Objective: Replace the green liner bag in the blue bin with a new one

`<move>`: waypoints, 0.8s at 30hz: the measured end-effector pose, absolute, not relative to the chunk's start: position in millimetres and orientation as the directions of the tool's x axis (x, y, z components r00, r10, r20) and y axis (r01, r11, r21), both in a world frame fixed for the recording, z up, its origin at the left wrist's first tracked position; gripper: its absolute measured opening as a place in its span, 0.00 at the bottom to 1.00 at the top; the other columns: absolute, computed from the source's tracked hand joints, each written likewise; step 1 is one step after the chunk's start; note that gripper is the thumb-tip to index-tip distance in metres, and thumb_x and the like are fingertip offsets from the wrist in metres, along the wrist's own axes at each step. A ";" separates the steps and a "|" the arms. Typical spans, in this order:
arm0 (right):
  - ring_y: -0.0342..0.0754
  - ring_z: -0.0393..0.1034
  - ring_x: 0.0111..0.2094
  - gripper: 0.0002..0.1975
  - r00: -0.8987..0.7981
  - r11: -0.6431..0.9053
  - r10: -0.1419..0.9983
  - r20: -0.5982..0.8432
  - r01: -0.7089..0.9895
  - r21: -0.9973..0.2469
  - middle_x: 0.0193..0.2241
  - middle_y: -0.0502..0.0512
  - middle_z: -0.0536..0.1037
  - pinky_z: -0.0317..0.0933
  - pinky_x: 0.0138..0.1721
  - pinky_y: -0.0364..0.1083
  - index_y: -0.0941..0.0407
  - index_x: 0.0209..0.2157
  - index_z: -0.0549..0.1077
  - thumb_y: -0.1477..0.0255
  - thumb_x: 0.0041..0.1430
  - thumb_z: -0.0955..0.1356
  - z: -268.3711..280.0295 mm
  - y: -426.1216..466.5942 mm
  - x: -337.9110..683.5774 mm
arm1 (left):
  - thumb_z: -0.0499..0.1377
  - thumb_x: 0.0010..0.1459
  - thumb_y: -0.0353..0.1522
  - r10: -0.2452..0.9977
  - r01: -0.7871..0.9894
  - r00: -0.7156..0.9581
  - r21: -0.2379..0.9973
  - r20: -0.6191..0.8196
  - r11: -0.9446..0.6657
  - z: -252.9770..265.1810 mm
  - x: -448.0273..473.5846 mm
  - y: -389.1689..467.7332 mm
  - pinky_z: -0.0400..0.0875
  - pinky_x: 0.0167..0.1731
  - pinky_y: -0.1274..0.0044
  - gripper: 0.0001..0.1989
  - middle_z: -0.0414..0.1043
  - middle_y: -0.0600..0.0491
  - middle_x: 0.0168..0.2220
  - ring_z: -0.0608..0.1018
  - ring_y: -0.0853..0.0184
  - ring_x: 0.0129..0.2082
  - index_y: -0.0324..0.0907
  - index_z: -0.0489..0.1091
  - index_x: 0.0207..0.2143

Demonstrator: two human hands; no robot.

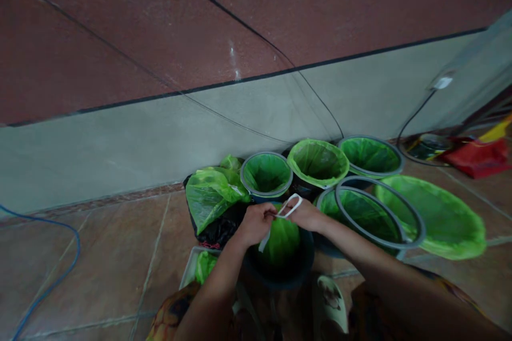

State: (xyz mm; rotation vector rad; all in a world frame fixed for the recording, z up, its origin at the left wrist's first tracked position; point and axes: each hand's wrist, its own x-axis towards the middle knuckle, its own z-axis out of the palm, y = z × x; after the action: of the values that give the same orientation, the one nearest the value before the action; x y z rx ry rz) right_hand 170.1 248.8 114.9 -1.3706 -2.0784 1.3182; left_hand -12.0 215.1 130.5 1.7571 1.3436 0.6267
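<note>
Both of my hands meet over a dark bin [306, 264] that stands between my feet. Gathered green plastic bag [283, 245] rises from inside it. A white drawstring [295, 203] loops up at the top of the bag, and a loose white end hangs down on the left. My left hand [257, 224] is closed, its fingertips pinching the string. My right hand [304, 217] is closed at the other side of the loop, its fingers partly hidden behind it.
Several bins lined with green bags, one a grey-rimmed bin [267, 173], stand along the wall. A grey ring [420, 224] tilts over another bin at right. A green bag [214, 192] lies on black plastic at left. A blue hose [76, 256] crosses the tiles.
</note>
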 end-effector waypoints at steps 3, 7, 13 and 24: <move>0.43 0.64 0.26 0.09 -0.323 0.008 0.937 -0.133 0.401 -0.916 0.22 0.51 0.72 0.56 0.28 0.42 0.58 0.24 0.73 0.69 0.51 0.64 111.0 253.5 166.1 | 0.49 0.55 0.23 0.935 0.649 0.356 0.721 -0.005 -0.243 137.8 -9.9 212.3 0.62 0.51 0.67 0.14 0.77 0.55 0.31 0.75 0.67 0.35 0.43 0.73 0.31; 0.41 0.64 0.24 0.13 -0.450 -0.170 0.863 -0.229 0.168 -0.971 0.26 0.50 0.74 0.58 0.27 0.41 0.59 0.35 0.76 0.70 0.50 0.65 115.5 247.9 152.9 | 0.49 0.55 0.22 0.917 0.670 0.393 0.661 0.071 -0.339 138.5 -8.0 208.9 0.53 0.58 0.60 0.14 0.77 0.54 0.35 0.77 0.66 0.38 0.44 0.72 0.32; 0.35 0.51 0.14 0.07 -0.480 -0.326 0.790 -0.381 0.198 -0.924 0.16 0.42 0.65 0.46 0.16 0.38 0.59 0.31 0.73 0.73 0.51 0.64 122.4 246.0 153.4 | 0.48 0.57 0.22 0.870 0.666 0.443 0.570 0.217 -0.481 133.6 -9.8 206.5 0.46 0.63 0.61 0.14 0.76 0.55 0.34 0.76 0.69 0.39 0.44 0.70 0.31; 0.36 0.57 0.16 0.14 -0.540 -0.390 0.744 -0.394 0.127 -0.912 0.21 0.47 0.74 0.50 0.17 0.38 0.59 0.34 0.75 0.66 0.44 0.71 127.6 240.4 161.0 | 0.56 0.55 0.24 0.929 0.520 0.165 0.771 0.332 -0.368 123.8 -3.3 210.2 0.68 0.47 0.72 0.08 0.72 0.51 0.38 0.74 0.66 0.43 0.43 0.72 0.28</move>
State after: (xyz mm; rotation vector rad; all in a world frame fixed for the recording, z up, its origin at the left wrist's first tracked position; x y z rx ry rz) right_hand 161.0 240.4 127.6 -1.1881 -1.4090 1.9825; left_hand -3.3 210.2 123.8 1.9601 1.3673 1.1048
